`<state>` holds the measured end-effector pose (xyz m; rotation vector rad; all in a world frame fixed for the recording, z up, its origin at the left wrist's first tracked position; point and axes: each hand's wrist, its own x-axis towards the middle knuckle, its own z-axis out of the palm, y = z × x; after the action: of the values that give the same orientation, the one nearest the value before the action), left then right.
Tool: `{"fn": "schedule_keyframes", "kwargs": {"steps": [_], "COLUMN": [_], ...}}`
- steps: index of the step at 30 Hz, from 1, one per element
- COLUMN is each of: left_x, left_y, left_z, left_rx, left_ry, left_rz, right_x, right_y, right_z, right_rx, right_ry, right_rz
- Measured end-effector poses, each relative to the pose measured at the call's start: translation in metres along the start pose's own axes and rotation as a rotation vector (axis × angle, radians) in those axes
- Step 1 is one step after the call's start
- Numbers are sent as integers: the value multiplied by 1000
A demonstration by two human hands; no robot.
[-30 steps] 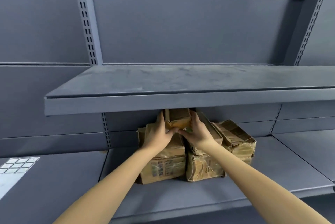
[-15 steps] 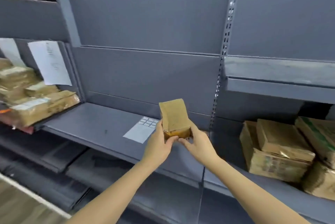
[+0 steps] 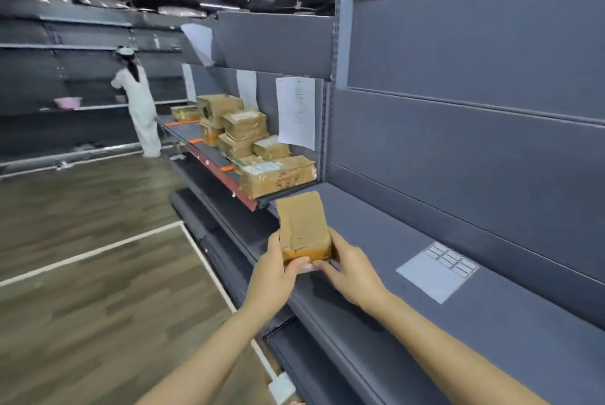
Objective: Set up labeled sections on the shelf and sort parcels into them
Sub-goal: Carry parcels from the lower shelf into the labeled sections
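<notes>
Bottom edge of the parcel [image 3: 302, 224] sits hidden behind the curled fingers [image 3: 294, 268]. Far beyond those fingers, writing on the paper sign [image 3: 295, 111] is too faint to read, person in white [image 3: 139, 100] just a blur.

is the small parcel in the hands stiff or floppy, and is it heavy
Probably stiff: the parcel sticks up above the left hand and right hand without sagging. Likely light: it is gripped only at its lower end.
</notes>
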<state>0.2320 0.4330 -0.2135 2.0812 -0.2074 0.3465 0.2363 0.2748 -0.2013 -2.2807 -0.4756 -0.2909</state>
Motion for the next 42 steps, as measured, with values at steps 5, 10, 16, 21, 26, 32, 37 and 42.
{"fn": "schedule_keyframes", "kwargs": {"steps": [5,10,16,21,26,32,37,42], "left_x": [41,110,206,238,250,285,335,398], "left_y": [-44,-84,-120,-148,-179,-222,-276,-344], "left_z": [-35,-64,-99,-133,-163,-194,-245,-323], "left_rx": [46,100,149,163,150,141,106,113], "left_ry": [140,255,373,468,535,563,554,571], "left_rz": [-77,-113,-133,-200,-260,-278,-264,-235], "right_x": [74,168,294,354,392,441,505,592], "right_y": [-5,0,3,-9,-21,-30,-49,-89], "right_z": [50,90,120,157,198,248,305,378], "right_rx": [70,140,246,321,398,389,374,397], "right_ry": [-54,-118,-236,-353,-488,-524,-510,-509], "right_rz": [-80,-165,-248,-298,-347,-383,-381,-370]}}
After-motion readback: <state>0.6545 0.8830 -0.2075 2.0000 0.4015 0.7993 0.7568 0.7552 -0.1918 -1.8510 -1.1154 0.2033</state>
